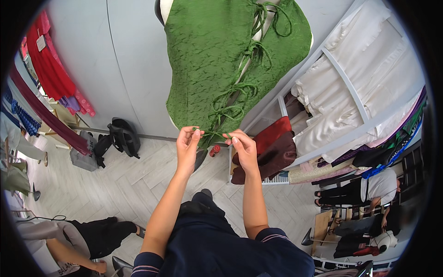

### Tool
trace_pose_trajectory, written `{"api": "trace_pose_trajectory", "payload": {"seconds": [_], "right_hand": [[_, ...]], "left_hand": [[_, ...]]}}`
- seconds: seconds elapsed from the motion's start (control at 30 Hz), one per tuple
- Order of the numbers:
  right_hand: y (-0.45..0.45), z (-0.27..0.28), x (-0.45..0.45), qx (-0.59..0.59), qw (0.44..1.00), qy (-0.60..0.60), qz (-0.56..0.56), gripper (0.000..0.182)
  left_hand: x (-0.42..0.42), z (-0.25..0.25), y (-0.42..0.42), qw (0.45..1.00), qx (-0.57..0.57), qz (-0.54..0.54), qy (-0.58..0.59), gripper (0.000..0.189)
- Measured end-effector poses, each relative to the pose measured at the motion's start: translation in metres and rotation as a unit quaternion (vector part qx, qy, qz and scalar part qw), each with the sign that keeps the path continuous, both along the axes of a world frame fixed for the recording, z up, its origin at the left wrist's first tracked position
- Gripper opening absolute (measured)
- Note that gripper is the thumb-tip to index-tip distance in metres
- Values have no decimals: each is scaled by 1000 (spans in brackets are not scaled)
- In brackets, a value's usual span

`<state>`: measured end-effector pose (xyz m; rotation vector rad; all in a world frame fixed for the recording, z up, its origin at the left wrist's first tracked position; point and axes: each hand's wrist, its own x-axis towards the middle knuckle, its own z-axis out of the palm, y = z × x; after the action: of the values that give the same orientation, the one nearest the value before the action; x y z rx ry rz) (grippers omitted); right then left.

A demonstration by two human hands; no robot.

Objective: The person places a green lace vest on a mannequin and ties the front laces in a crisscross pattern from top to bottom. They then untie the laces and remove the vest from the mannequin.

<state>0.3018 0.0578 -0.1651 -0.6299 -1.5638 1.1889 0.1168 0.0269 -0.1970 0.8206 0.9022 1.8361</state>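
Note:
A green textured garment (207, 62) hangs before me on a form whose white edge shows at its sides. Down its split opening runs a row of thin green fabric ties, several of them knotted in bows; one bow (228, 113) sits just above my hands. At the lowest tie (213, 133), near the garment's bottom, my left hand (188, 147) pinches one side between thumb and fingers. The other side is pinched by my right hand (245, 149). A loose knot or crossing lies between them; its exact form is too small to tell.
White garments (360, 79) hang on a white rack at the right, with red and dark maroon cloth (273, 149) below. A black backpack (124, 136) and grey bag (84, 152) stand by the wall. More clothes (48, 62) hang left. Other people are at lower left and right.

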Motion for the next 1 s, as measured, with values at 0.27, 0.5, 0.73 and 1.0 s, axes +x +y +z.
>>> {"api": "trace_pose_trajectory", "payload": {"seconds": [0.27, 0.5, 0.73, 1.0], "right_hand": [[0, 1, 2, -16, 1000, -20, -12, 19], [4, 3, 8, 35, 997, -63, -35, 18], [4, 5, 14, 80, 986, -136, -55, 18], [5, 10, 9, 91, 985, -134, -55, 15]], "left_hand": [[-12, -3, -5, 988, 91, 1, -123, 19], [-13, 6, -14, 938, -8, 111, 329, 20], [-20, -15, -12, 940, -64, 143, 304, 28], [-2, -15, -11, 974, -19, 36, -221, 22]]}}
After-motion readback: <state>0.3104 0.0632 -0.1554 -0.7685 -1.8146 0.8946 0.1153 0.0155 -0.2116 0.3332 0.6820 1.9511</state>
